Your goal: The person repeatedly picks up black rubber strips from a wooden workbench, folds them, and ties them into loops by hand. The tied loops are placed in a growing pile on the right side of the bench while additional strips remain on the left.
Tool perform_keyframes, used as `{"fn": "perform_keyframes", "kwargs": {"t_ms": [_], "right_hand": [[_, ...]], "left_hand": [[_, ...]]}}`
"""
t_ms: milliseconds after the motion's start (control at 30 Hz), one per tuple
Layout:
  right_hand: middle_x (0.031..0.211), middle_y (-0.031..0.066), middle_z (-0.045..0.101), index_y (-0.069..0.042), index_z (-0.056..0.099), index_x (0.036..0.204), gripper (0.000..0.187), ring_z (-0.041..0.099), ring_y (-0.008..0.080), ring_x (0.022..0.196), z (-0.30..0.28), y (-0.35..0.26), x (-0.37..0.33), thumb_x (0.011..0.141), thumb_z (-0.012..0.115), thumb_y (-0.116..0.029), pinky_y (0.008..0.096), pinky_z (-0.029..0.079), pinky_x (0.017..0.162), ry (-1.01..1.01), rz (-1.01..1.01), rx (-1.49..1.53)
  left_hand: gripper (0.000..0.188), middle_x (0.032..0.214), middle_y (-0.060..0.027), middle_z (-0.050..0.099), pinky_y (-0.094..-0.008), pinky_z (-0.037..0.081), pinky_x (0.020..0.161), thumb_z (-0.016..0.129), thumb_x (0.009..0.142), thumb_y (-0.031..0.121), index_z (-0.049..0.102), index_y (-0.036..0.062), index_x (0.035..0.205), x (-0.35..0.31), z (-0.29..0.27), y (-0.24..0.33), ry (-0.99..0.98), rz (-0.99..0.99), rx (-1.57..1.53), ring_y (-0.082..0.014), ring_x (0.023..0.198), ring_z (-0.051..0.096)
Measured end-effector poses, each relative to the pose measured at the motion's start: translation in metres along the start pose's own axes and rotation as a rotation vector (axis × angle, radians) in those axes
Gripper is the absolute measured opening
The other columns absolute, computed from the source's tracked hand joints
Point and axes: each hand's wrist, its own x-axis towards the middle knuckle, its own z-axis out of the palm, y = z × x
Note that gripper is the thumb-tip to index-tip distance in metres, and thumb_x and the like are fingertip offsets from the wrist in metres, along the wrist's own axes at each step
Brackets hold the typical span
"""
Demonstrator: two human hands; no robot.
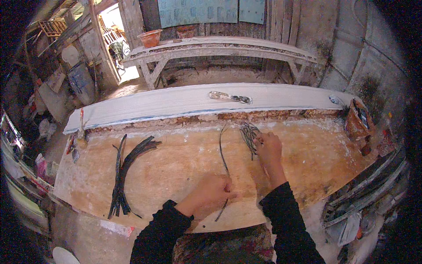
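One long, thin dark strip [223, 169] lies curved along the worn wooden counter [176, 171], its near end pinched in the fingers of the left hand [210, 190]. Beside its far end sits a tangled loop of thin dark strands [249, 132], which the right hand [269, 149] touches with fingers pressed together. Well apart to the left lies a bundle of flat dark strips [125, 169]. Behind runs a pale, smooth plaster slab [176, 103].
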Motion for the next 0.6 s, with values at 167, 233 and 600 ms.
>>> {"fn": "perform_keyframes", "kwargs": {"t_ms": [167, 233, 600], "right_hand": [[0.099, 0.0115, 0.056, -0.014, 0.066, 0.093, 0.021, 0.052, 0.0284, 0.094, 0.012, -0.042, -0.030, 0.072, 0.064, -0.014, 0.0392, 0.042, 0.077, -0.340, -0.488, 0.278], [0.102, 0.0117, 0.055, -0.014, 0.065, 0.093, 0.022, 0.051, 0.0293, 0.098, 0.013, -0.048, -0.035, 0.072, 0.063, -0.012, 0.0394, 0.040, 0.082, -0.363, -0.599, 0.262], [0.095, 0.0112, 0.059, -0.007, 0.059, 0.084, 0.010, 0.053, 0.0283, 0.096, -0.008, -0.058, -0.032, 0.079, 0.055, -0.015, 0.0411, 0.034, 0.091, -0.308, -0.552, 0.370]], "left_hand": [[0.035, 0.066, -0.0121, 0.054, -0.0401, 0.043, 0.059, 0.064, 0.072, 0.040, 0.055, 0.0060, 0.068, 0.002, 0.014, -0.014, -0.049, 0.063, -0.033, -0.0321, 0.064, 0.054], [0.032, 0.067, -0.0123, 0.054, -0.0399, 0.043, 0.059, 0.063, 0.074, 0.037, 0.054, 0.0061, 0.068, 0.001, 0.011, -0.012, -0.059, 0.023, -0.026, -0.0320, 0.064, 0.055], [0.022, 0.081, -0.0117, 0.057, -0.0367, 0.045, 0.062, 0.060, 0.078, 0.016, 0.050, 0.0061, 0.094, 0.004, 0.006, -0.024, 0.462, -0.150, -0.239, -0.0279, 0.070, 0.057]]}}
